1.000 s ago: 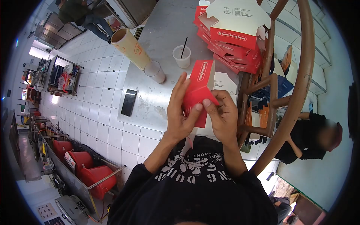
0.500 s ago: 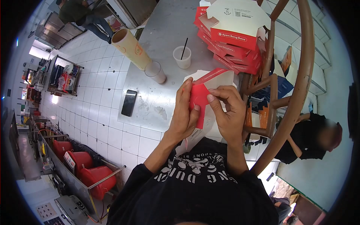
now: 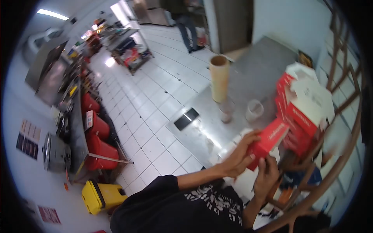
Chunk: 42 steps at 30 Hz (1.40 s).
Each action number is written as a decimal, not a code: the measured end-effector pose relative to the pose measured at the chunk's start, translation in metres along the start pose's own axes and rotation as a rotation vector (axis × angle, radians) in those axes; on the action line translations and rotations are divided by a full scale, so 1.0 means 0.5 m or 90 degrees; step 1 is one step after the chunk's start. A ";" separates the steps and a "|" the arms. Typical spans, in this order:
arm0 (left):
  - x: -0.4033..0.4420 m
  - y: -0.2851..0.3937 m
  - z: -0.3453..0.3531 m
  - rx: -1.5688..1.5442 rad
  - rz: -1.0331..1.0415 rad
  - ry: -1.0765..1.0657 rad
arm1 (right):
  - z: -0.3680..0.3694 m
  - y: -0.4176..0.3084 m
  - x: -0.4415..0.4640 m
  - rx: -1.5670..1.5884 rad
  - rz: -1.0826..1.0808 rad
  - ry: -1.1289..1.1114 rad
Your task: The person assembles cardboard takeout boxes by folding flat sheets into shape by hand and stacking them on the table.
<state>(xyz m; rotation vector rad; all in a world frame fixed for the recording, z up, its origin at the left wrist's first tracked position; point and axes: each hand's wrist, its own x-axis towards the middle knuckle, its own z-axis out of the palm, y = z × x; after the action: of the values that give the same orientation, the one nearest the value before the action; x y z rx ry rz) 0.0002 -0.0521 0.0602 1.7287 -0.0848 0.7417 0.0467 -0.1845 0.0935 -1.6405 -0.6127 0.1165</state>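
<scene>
A red and white cardboard food box (image 3: 266,140), partly folded, is held above the metal table. My left hand (image 3: 240,156) grips it from the left, fingers along its outer red side. At the box's lower right edge, my right hand (image 3: 267,173) pinches the cardboard between thumb and fingers; motion blurs the exact contact. Just beyond the box stands a stack of red and white food boxes (image 3: 301,118). A clear plastic cup (image 3: 254,110) and a drinking glass (image 3: 226,111) are on the table past my hands.
The metal table (image 3: 252,73) also bears a tall yellowish cylinder (image 3: 219,79) and a black phone (image 3: 186,119) near its left edge. Brown metal bars (image 3: 351,136) curve close on my right. Red bins (image 3: 101,149) and a yellow bin (image 3: 101,197) stand left; a person (image 3: 188,33) stands beyond.
My view has swung left and tilted up, so table and hands appear lower right. The box has turned in my hands, its printed side now showing. Both hands still hold it.
</scene>
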 end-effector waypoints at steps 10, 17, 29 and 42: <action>0.038 0.061 -0.096 -0.220 -0.401 0.126 | -0.014 -0.052 0.012 -0.189 -0.135 -0.307; 0.029 0.050 -0.139 -0.356 -0.252 0.250 | -0.077 0.084 0.072 0.083 0.021 0.403; 0.044 0.028 -0.125 -0.223 -0.224 0.311 | -0.095 0.048 0.018 0.429 0.213 0.258; 0.040 0.037 -0.101 -0.081 -0.144 0.193 | -0.102 0.002 -0.005 0.172 0.211 0.089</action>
<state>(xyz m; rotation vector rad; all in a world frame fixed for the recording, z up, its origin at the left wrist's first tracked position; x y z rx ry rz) -0.0137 -0.0061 0.0916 1.4601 0.2629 0.8021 0.0662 -0.2312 0.1011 -1.4592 -0.2046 0.3106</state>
